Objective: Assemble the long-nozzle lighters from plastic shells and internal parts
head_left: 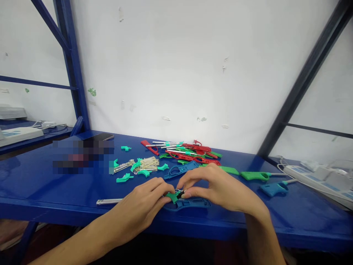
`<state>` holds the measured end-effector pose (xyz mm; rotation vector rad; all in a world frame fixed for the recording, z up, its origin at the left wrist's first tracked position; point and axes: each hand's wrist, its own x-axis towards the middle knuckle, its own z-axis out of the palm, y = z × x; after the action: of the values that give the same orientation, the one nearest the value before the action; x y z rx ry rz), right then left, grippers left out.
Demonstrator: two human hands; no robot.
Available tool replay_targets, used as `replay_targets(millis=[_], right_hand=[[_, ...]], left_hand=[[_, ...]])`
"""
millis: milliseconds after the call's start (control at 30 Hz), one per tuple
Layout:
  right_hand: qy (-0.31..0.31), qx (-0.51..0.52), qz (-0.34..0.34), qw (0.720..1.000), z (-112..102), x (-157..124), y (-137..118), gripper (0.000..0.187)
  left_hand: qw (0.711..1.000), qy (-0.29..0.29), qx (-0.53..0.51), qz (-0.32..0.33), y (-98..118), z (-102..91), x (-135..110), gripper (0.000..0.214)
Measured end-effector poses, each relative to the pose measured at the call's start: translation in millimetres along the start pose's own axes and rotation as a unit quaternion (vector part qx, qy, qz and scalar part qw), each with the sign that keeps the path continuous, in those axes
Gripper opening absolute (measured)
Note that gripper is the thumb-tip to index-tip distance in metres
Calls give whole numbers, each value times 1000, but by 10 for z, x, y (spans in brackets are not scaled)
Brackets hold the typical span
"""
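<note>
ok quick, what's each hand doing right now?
Left hand: closed, pinching a green plastic piece.
Right hand: thumb and finger closed on a small black part against the green piece.

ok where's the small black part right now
Low in the head view, near centre, the small black part is in the right hand, just right of the green piece and above the blue casing half.

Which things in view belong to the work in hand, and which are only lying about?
Likely job parts:
held turquoise piece
held black part
nearer blue half-shell
loose turquoise pieces
red shells

Apparently just lying about:
dark phone-like slab
white device at right
</note>
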<state>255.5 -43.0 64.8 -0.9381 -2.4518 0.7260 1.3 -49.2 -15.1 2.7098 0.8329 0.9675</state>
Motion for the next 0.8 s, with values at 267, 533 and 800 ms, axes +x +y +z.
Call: replay_targets(millis=[267,533,800], right_hand=[[-1,6,14,1000,2,9,1,15],[0,-13,52,999,0,2,32,11],[23,-107,5,994,1,26,48,23]], left_hand=[[1000,-1,5,10,-2,12,-12,24],[1000,-4,21,9,-6,25,-19,26],[1000,-10,12,-6,18,13,-7,27]])
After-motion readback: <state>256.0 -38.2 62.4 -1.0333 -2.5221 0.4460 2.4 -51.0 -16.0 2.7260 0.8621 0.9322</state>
